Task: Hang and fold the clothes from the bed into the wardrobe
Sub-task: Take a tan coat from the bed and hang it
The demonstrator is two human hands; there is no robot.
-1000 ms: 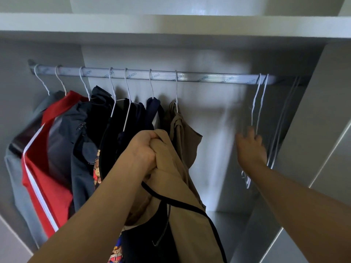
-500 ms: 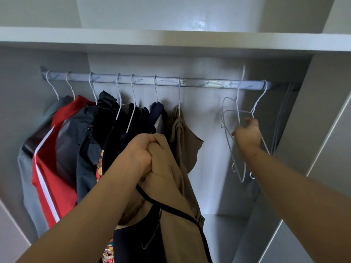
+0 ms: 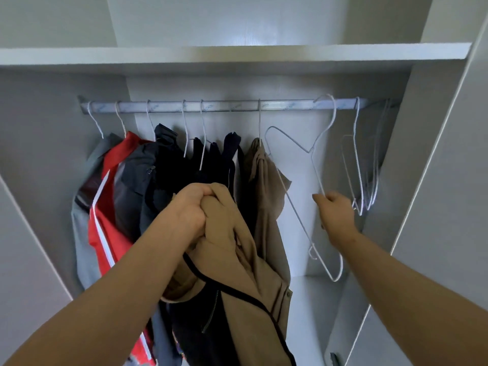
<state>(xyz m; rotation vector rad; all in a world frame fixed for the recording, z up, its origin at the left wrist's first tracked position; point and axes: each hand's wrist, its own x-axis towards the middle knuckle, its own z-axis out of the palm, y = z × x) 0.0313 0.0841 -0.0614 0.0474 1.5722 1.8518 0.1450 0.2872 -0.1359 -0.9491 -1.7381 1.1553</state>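
Note:
My left hand [image 3: 191,210] is clenched on a bunched tan garment with dark trim [image 3: 245,281], held up in front of the open wardrobe. My right hand [image 3: 335,213] grips a bare white wire hanger [image 3: 298,199] by its side wire. That hanger is tilted, and its hook sits at the rail [image 3: 224,105]. Along the rail hang several clothes on hangers: a red and grey jacket [image 3: 105,196], dark garments [image 3: 184,165] and a tan piece [image 3: 264,170].
More bare wire hangers [image 3: 367,165] hang at the rail's right end beside the wardrobe's side panel [image 3: 435,180]. A shelf [image 3: 237,55] runs above the rail. The wardrobe floor [image 3: 309,307] shows below the hanger.
My right hand took one wire hanger from the group at the right and swung it left and outward, tilting it. My left hand kept holding the tan garment.

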